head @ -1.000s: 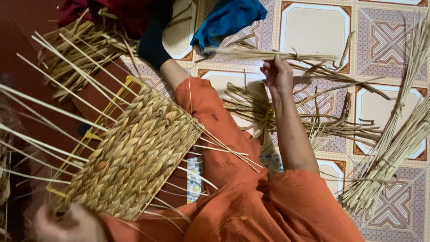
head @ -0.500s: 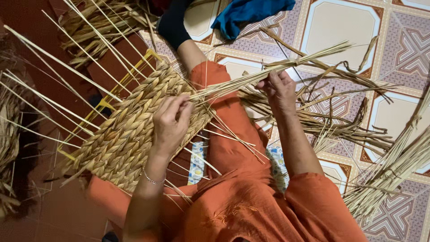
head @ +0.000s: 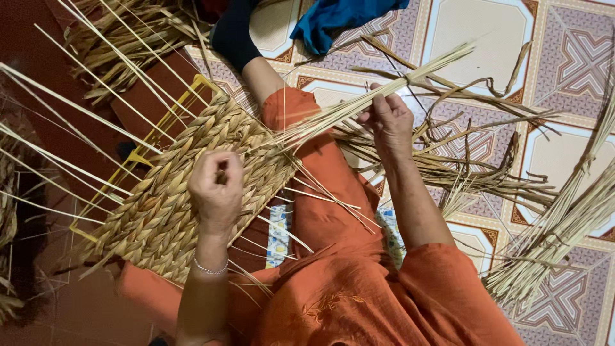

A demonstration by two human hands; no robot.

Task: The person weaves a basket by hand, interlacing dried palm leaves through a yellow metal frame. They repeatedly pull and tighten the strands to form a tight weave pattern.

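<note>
Straw strands sit pinched in the right hand; the left hand, fingers curled shut, presses the woven mat.

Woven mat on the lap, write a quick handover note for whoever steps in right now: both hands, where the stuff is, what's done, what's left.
Left hand: curled, resting on the woven mat over the lap, pinching at its edge.
Right hand: gripping a bundle of long straw strands that run into the mat.
Yellow frame sits under the mat.
Loose dried straw lies on the tiled floor, right side.
Done: a wide braided panel.
Left: bare spokes still stick out unwoven.
</note>
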